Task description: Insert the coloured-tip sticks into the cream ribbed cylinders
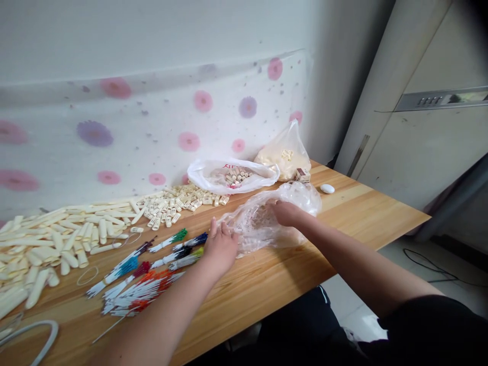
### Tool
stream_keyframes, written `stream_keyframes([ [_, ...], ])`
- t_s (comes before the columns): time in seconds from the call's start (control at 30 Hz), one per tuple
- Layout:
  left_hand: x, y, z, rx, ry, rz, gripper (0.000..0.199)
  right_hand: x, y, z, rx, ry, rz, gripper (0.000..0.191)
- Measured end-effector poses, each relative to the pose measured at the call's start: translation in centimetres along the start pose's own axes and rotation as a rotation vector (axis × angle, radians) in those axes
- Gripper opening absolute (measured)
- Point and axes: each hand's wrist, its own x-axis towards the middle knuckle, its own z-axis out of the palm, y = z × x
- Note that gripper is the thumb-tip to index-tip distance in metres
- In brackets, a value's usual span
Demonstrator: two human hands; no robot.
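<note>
A clear plastic bag point(259, 244) lies open on the table, with small pale brownish pieces point(261, 217) inside, too small to name. My left hand point(221, 246) grips its left rim, fingers bent over the film. My right hand point(285, 212) reaches into the bag's mouth from the right, fingertips down among the pieces. Those fingertips are hidden, so I cannot see whether they hold anything. Close to my left hand lie bundles of white sticks with coloured tips, among them a green-tipped bundle point(170, 240) and an orange-tipped bundle point(147, 291).
Behind the bag sits an open white bag point(196, 175) of slotted pieces. A full clear bag point(284, 152), a small box point(302, 175) and a white oval object point(327, 188) are at the back right. Cream tubes point(57, 239) and slotted caps point(168, 208) cover the left side.
</note>
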Motion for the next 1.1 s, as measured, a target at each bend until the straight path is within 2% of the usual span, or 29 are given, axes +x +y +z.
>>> stream_keyframes([
  [0.07,0.1,-0.6,-0.6,-0.017,-0.025,0.003,0.037,-0.3,0.2,0.0,0.025,-0.016,-0.050,0.025],
  [0.2,1.8,-0.6,-2.6,-0.174,0.108,0.055,0.031,-0.1,-0.2,-0.6,0.044,0.006,-0.119,0.033],
  [0.27,3.3,-0.3,-3.3,-0.294,0.094,0.112,0.034,0.7,-0.9,-0.9,0.032,0.026,-0.124,0.031],
  [0.37,5.6,-0.1,-2.9,-0.387,-0.048,0.158,0.030,2.4,-2.2,-0.5,0.002,0.008,-0.160,0.019],
  [0.47,6.3,-0.2,-1.2,-0.360,-0.072,0.112,0.018,3.9,-3.2,0.4,-0.028,0.003,-0.194,0.026],
  [0.57,5.2,-0.7,0.5,-0.374,-0.012,0.106,0.020,4.8,-3.3,1.4,-0.039,0.031,-0.215,0.028],
  [0.67,3.1,-1.9,1.3,-0.436,0.094,0.072,0.031,4.8,-2.7,1.8,-0.009,0.066,-0.235,0.023],
  [0.73,1.3,-3.6,1.3,-0.509,0.230,-0.023,0.036,4.4,-2.1,1.5,0.041,0.109,-0.238,0.015],
  [0.8,-0.7,-5.9,1.5,-0.622,0.436,-0.174,0.028,3.7,-1.7,0.7,0.111,0.172,-0.232,0.015],
  [0.83,-1.7,-7.0,1.6,-0.651,0.459,-0.233,0.024,3.1,-1.7,0.3,0.146,0.212,-0.226,0.015],
  [0.87,-2.7,-8.0,1.9,-0.664,0.447,-0.270,0.020,2.4,-2.0,-0.2,0.190,0.262,-0.218,0.014],
  [0.93,-4.1,-8.9,2.5,-0.641,0.352,-0.252,0.017,0.5,-3.3,-1.1,0.364,0.386,-0.188,0.012],
  [0.97,-4.5,-8.8,2.8,-0.614,0.305,-0.207,0.017,-0.7,-4.3,-1.3,0.600,0.462,-0.169,0.012],
  [1.0,-4.6,-8.5,3.2,-0.576,0.267,-0.149,0.017,-1.9,-5.6,-1.4,0.866,0.475,-0.174,0.014],
  [1.07,-4.0,-7.2,3.7,-0.467,0.220,-0.050,0.018,-4.3,-8.6,-1.1,1.297,0.343,-0.259,0.018],
  [1.1,-3.5,-6.4,3.9,-0.389,0.201,-0.027,0.019,-5.4,-10.0,-0.7,1.414,0.288,-0.273,0.018],
])
